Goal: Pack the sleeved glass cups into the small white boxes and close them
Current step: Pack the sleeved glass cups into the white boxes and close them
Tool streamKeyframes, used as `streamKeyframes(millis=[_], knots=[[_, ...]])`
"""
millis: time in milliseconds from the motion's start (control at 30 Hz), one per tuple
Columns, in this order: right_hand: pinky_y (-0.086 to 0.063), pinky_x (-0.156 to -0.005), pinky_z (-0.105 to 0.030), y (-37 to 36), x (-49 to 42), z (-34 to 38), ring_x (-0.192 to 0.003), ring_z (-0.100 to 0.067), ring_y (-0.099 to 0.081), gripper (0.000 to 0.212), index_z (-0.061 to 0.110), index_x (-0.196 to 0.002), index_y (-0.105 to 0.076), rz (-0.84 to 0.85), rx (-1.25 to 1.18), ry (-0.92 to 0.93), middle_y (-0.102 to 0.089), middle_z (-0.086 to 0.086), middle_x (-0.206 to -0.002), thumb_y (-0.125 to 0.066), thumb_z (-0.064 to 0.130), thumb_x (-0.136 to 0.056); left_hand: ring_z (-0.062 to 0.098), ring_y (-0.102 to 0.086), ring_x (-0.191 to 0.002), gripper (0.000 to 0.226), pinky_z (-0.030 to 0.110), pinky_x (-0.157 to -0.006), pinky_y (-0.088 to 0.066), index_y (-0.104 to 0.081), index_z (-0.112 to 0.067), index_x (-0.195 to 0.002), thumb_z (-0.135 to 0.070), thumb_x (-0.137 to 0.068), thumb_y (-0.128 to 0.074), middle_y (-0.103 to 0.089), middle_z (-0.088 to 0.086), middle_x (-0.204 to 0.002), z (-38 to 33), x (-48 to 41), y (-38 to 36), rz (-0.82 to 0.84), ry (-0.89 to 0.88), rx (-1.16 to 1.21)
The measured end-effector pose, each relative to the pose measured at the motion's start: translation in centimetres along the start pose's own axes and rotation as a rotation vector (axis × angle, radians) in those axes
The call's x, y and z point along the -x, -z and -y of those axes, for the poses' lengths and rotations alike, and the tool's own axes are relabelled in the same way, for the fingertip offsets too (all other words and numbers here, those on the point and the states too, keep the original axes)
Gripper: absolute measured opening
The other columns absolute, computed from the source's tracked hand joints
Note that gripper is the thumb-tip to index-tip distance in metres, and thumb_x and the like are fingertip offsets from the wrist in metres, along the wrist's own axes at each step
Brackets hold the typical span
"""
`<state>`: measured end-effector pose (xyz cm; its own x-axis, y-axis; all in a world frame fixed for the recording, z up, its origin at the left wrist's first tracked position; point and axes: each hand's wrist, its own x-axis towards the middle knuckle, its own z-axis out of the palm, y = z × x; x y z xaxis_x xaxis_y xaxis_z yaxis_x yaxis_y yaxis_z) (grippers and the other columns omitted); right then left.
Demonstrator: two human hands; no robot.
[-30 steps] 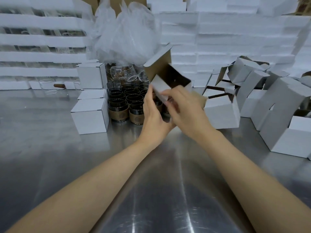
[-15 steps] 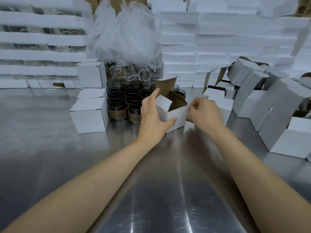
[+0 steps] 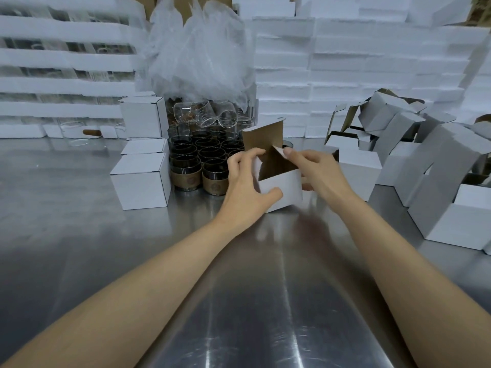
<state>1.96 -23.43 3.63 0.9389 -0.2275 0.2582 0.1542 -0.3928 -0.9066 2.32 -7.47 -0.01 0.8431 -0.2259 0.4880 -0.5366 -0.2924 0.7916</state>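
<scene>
While the small white box [image 3: 281, 187] sits open on the table [image 3: 239, 288], left hand [image 3: 244, 187] gripping its left wall, right hand [image 3: 316, 171] pinching its right flap, sleeved glass cups [image 3: 199, 166] stand just behind, nearer the left hand.

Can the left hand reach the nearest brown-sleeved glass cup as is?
Probably, once freed: left hand grips the open white cardboard box; the brown-sleeved glass cup stands right beside it, front row, nothing between.

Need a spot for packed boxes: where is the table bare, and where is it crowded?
Bare: the steel table left of the closed white boxes, and the near stretch this side of the held box. Crowded: sleeved cups behind it, the pile of open boxes at right.
</scene>
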Motion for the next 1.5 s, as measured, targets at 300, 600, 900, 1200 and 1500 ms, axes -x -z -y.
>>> streamKeyframes(millis=[300,600,900,1200,1500], knots=[[-0.057,-0.069,-0.033,0.4,-0.6,-0.8,-0.076,-0.009,-0.061,0.018,0.021,-0.099,-0.061,-0.207,0.170,0.027,-0.064,0.000,-0.088,-0.060,0.037,-0.091,0.014,-0.060,-0.111,0.069,0.038,-0.101,-0.047,-0.031,-0.018,-0.122,-0.015,-0.075,-0.081,-0.060,-0.005,-0.118,1.1,-0.5,-0.2,0.042,0.057,0.133],[-0.059,-0.071,-0.048,0.5,-0.9,-1.4,-0.071,-0.034,-0.068,0.032,-0.008,-0.086,-0.067,-0.277,0.239,0.015,-0.069,-0.024,-0.091,-0.046,0.014,-0.094,0.001,-0.045,-0.130,0.073,0.021,-0.111,-0.035,-0.029,-0.012,-0.151,-0.018,-0.089,-0.068,-0.049,-0.004,-0.143,1.0,-0.9,0.2,0.147,0.091,0.051],[-0.044,-0.074,-0.036,-0.7,-0.5,-1.3,-0.085,-0.035,-0.055,0.047,0.005,-0.078,-0.056,-0.149,0.478,-0.184,-0.061,-0.014,-0.087,-0.034,0.043,-0.093,0.017,-0.055,-0.124,0.075,0.023,-0.105,-0.041,-0.013,-0.016,-0.154,-0.026,-0.095,-0.059,-0.058,0.009,-0.136,1.5,-0.8,0.0,0.193,0.081,-0.178],[-0.028,-0.056,-0.031,-0.9,-0.4,-1.8,-0.063,-0.024,-0.041,0.037,0.014,-0.058,-0.036,-0.275,0.420,-0.028,-0.043,-0.004,-0.064,-0.036,0.023,-0.094,0.026,-0.044,-0.112,0.052,0.036,-0.094,-0.031,-0.053,-0.016,-0.132,-0.011,-0.081,-0.053,-0.050,0.005,-0.118,0.8,-0.7,1.6,-0.228,-0.149,-0.858],[-0.041,-0.079,-0.035,-0.6,-0.4,-1.9,-0.096,-0.020,-0.052,0.024,0.018,-0.111,-0.054,-0.359,0.303,-0.013,-0.059,0.000,-0.109,-0.040,0.021,-0.092,0.013,-0.030,-0.097,0.062,0.032,-0.094,-0.025,-0.037,-0.014,-0.144,-0.007,-0.084,-0.052,-0.037,0.007,-0.119,1.2,-0.5,0.9,-0.181,-0.121,-0.705]])
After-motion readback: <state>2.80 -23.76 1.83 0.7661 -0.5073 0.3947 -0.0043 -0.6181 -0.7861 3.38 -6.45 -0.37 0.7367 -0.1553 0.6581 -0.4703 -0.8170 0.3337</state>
